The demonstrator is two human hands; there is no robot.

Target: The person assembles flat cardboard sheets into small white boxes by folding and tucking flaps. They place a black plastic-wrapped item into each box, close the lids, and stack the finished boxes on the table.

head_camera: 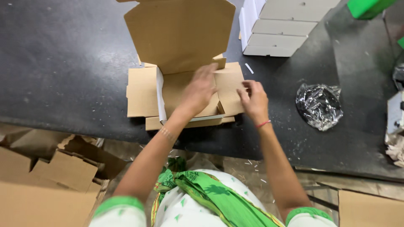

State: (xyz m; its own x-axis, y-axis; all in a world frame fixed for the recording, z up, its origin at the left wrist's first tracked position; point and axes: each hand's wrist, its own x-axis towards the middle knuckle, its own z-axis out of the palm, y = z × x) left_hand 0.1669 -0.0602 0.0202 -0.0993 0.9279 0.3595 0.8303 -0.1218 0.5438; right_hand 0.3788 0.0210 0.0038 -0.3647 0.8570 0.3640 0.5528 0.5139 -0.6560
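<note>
Left hand [200,90] lies spread flat, pinning the cardboard box [185,90] floor; right hand [253,100], at three o'clock, pinches its side flap for folding.

white boxes [277,27] stacked | crumpled foil [319,105] | green block [370,7]

A brown cardboard mailer box [185,84], half folded with its lid flap standing up, lies at the near edge of the desk. Far right of it stands a stack of flat white boxes [280,27]. Loose brown cardboard sheets [46,180] lie on the floor, near left.
</note>
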